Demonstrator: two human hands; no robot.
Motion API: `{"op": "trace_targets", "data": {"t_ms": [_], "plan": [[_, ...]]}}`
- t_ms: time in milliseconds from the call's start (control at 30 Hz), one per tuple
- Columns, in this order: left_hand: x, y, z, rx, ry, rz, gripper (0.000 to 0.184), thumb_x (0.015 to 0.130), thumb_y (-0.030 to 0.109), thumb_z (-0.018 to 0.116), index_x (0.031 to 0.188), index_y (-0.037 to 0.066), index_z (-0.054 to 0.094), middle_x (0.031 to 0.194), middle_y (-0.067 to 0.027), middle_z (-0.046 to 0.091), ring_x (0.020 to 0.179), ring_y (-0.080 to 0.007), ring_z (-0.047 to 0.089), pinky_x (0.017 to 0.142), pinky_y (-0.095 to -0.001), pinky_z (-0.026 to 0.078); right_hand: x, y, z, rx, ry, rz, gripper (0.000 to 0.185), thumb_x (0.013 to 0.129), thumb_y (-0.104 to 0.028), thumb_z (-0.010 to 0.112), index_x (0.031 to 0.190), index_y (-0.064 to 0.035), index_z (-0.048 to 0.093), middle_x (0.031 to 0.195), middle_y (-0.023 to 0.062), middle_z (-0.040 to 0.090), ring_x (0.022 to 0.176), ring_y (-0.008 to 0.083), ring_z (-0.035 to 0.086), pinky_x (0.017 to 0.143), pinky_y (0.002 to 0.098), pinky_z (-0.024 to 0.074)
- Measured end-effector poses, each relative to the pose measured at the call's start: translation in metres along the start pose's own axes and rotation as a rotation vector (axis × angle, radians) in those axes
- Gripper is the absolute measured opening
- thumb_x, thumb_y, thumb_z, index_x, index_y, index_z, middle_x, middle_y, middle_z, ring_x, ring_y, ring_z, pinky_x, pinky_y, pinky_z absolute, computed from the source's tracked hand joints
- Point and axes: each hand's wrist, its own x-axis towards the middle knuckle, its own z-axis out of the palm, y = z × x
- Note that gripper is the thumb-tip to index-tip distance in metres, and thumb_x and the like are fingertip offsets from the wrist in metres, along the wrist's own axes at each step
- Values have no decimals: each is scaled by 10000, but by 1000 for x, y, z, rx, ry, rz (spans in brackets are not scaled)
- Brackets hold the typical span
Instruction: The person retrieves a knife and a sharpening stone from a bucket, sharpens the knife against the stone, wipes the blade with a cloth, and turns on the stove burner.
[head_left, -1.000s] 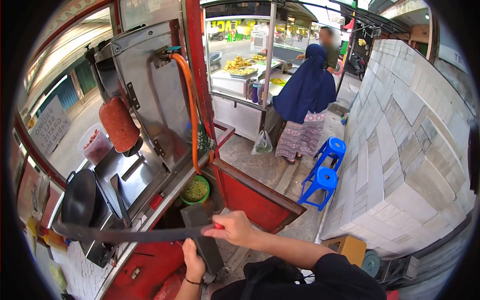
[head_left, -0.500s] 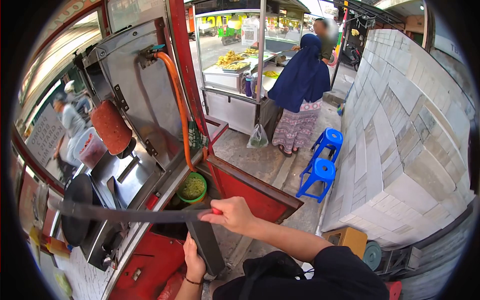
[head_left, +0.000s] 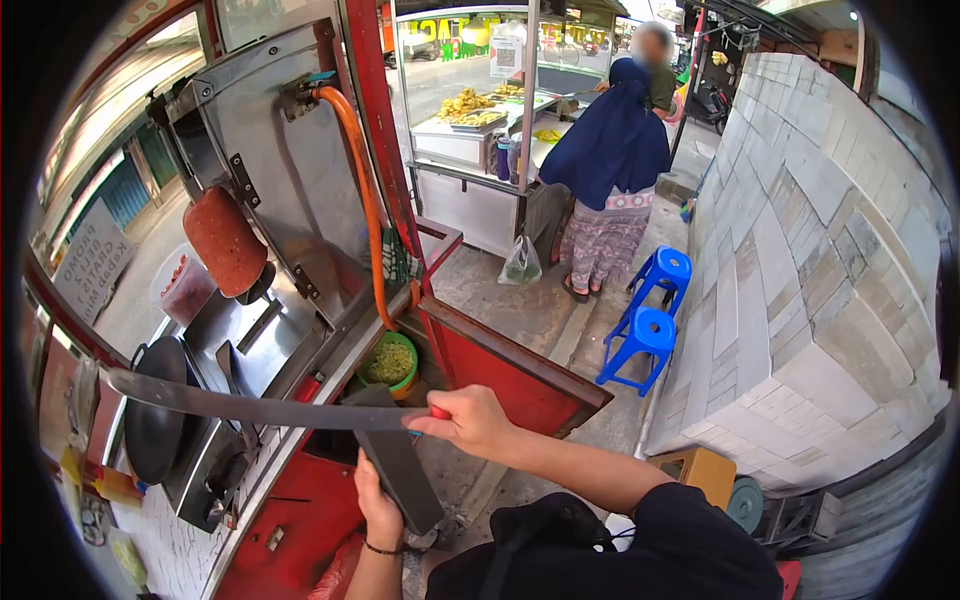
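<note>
My right hand (head_left: 467, 422) is closed round the red handle of a long knife (head_left: 270, 411), whose blade reaches far to the left. My left hand (head_left: 378, 505) grips a dark grey sharpening stone (head_left: 402, 480), a long block held tilted in front of me. The blade crosses the upper end of the stone, seemingly against it. Left of the blade's middle stands a stove with a black pan (head_left: 155, 420). Behind the knife, a green tub of shredded greens (head_left: 390, 362) sits by the cart counter.
A vertical kebab meat cone (head_left: 226, 242) stands before a metal grill with an orange hose (head_left: 362, 200). Blue stools (head_left: 642, 345) and a white block stack (head_left: 760, 300) are to the right. A person in a dark blue head covering (head_left: 610, 140) stands at a food stall.
The knife has shifted slightly along and up over the stone, its hand a little to the right. The motorbike riders on the street have left view.
</note>
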Motion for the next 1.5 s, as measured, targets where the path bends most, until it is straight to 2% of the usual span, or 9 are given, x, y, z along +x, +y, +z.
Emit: {"op": "trace_targets", "data": {"t_ms": [167, 267, 467, 500, 667, 1167, 1233, 1333, 1500], "plan": [[17, 33, -5, -374, -59, 2, 571, 1057, 522, 372, 1198, -1, 556, 1019, -118, 638, 899, -217, 624, 817, -357, 519, -45, -10, 11, -18, -197, 37, 516, 855, -467, 760, 631, -71, 515, 565, 126, 536, 517, 334, 575, 471, 411, 412], [-9, -61, -43, 242, 114, 74, 526, 1085, 332, 356, 1440, -49, 431, 1310, -152, 575, 1198, -221, 551, 1071, -367, 406, -13, -22, 6, 12, -94, -21, 508, 852, -462, 758, 632, -72, 519, 567, 128, 539, 525, 338, 579, 470, 407, 409], [2, -9, -27, -167, -55, -16, 531, 1087, 355, 342, 1449, -24, 429, 1235, -137, 596, 1110, -225, 588, 989, -369, 468, -13, -1, 7, 5, -6, 15, 507, 842, -477, 764, 637, -76, 530, 553, 133, 531, 510, 348, 570, 469, 410, 415], [8, -14, -21, -152, 221, 34, 489, 1083, 430, 318, 1199, 19, 556, 1089, -118, 626, 877, -190, 618, 747, -315, 514, -27, -2, 9, -5, -76, 22, 516, 843, -488, 761, 633, -80, 525, 550, 128, 529, 508, 346, 569, 470, 412, 413], [0, -6, -9, -110, 140, -35, 484, 1082, 389, 338, 1272, -13, 530, 1206, -117, 605, 1073, -199, 589, 950, -357, 482, -21, -11, 7, 20, -111, -19, 539, 837, -499, 759, 619, -85, 493, 561, 111, 529, 506, 338, 564, 461, 408, 405], [1, -4, 16, 50, 15, 31, 567, 1038, 501, 371, 1260, 8, 542, 1041, -111, 642, 848, -193, 641, 740, -304, 532, 14, -21, -17, -72, 31, -174, 531, 818, -483, 780, 612, -86, 494, 548, 101, 520, 486, 291, 551, 459, 372, 413], [-4, -4, 16, 37, 10, -16, 504, 1079, 372, 361, 1287, -43, 559, 1224, -138, 607, 1141, -228, 578, 1006, -343, 434, 26, -11, -25, -73, 74, -123, 526, 817, -483, 781, 612, -87, 502, 546, 101, 516, 486, 291, 553, 458, 368, 414], [4, 16, 9, -152, 15, -66, 599, 1031, 564, 372, 1190, 18, 561, 1003, -112, 630, 816, -199, 622, 712, -316, 520, 0, 9, -16, -87, 65, -78, 533, 827, -510, 760, 609, -95, 506, 538, 91, 522, 483, 292, 564, 449, 379, 411], [16, 24, -7, -326, -11, -87, 551, 1056, 482, 343, 1178, -3, 575, 1079, -139, 633, 912, -212, 622, 806, -352, 514, -44, 9, -8, -110, -123, -26, 539, 836, -528, 743, 606, -102, 505, 526, 80, 530, 483, 292, 577, 442, 394, 413]]}}
